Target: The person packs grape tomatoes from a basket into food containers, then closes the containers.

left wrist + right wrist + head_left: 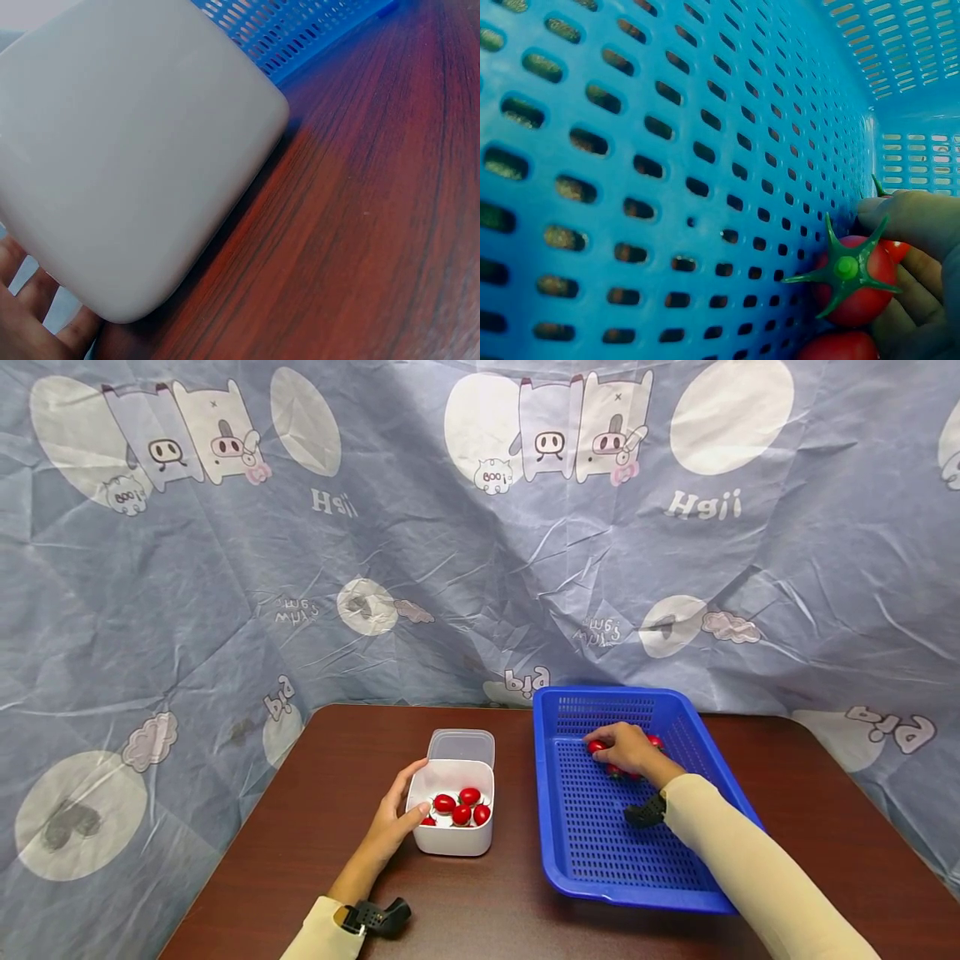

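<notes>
A white plastic box [453, 839] stands on the dark wooden table [300, 827] and holds several red cherry tomatoes [461, 807]. My left hand [395, 817] grips its left wall; the left wrist view shows that box [127, 150] close up, with my fingers [30, 315] under its corner. My right hand [628, 750] reaches into the blue perforated basket [592, 835] and curls round red tomatoes [597, 747]. In the right wrist view a tomato [855, 285] with a green stem sits against my fingers [915, 225], and another tomato [840, 346] lies below it.
The box's clear lid [461, 747] lies flat behind it. A blue printed cloth [480, 527] hangs behind the table and drapes round its sides. Bare tabletop lies in front of the box and right of the basket.
</notes>
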Motion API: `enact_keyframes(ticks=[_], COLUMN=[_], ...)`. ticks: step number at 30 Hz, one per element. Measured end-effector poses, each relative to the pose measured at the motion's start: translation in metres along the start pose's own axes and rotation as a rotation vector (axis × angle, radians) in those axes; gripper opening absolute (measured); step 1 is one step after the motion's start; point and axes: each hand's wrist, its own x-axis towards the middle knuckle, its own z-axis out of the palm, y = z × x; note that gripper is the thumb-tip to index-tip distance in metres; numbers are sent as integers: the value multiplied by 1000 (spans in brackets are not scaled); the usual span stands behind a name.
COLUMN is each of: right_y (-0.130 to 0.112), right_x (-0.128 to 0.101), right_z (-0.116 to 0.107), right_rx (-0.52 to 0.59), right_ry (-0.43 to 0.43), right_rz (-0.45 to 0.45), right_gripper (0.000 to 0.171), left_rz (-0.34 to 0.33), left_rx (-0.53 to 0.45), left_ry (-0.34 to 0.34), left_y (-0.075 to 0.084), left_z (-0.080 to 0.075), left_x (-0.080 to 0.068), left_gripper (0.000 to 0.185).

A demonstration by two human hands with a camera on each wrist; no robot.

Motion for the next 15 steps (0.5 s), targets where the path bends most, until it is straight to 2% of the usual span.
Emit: enact_keyframes(ticks=[9,15], right_y=[2,-3], right_x=[0,1], right_z=[-9,-16], right_rx=[57,90], right_ry=[50,82], right_rz=[31,11], right_gripper=[35,36], left_rz=[8,7], left_rx=[-3,-1], left_ry=[-4,-2], left_y=[-2,-2], left_z=[0,0], left_x=[0,0], left_gripper=[65,65])
